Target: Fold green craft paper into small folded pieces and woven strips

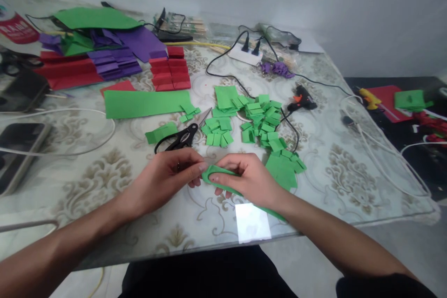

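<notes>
A folded green paper strip (223, 178) is held between both hands above the near part of the table. My left hand (174, 170) pinches its left end between thumb and fingers. Along its middle, my right hand (244, 174) grips it with the thumb on top, and the strip's tail passes under my right wrist. Just beyond my left hand lie black-handled scissors (185, 137), blades pointing away to the right. Small cut green paper pieces (218, 131) sit past my hands, with a larger heap (261, 116) of them to the right.
A long green paper sheet (146, 104) and folded red paper (170, 72) lie farther back. A glue gun (302, 100) and white power strip (245, 54) with black cords are at the right. Phones (21, 149) and a white cable (87, 111) lie left.
</notes>
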A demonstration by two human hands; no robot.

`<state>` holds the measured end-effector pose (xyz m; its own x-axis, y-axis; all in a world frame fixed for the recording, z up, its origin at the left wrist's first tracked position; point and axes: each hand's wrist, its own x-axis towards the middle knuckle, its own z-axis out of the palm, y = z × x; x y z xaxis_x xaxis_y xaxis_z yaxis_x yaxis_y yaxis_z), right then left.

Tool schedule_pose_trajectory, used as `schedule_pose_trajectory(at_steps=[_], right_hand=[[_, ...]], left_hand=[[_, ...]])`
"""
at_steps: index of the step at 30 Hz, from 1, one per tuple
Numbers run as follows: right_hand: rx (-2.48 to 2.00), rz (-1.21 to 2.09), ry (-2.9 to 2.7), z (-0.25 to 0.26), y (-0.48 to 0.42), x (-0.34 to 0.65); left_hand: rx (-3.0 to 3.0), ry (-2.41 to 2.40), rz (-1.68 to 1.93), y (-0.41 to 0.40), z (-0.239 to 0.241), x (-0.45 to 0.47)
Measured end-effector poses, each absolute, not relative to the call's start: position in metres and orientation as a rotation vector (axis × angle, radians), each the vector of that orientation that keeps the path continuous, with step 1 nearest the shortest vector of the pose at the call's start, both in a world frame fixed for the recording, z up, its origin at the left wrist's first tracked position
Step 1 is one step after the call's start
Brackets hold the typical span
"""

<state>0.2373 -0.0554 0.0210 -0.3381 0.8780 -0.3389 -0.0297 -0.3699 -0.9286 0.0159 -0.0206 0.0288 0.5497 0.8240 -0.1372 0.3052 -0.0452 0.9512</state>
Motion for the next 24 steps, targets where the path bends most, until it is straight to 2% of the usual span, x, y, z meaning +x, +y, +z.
schedule_pose_trajectory(at_steps=[24], right_hand=[[-1.312, 1.798, -1.256, 0.0272, -0.0525, 0.2408]], left_hand=[[1.626, 0.986, 0.443, -0.0178, 0.0285, 0.0161]])
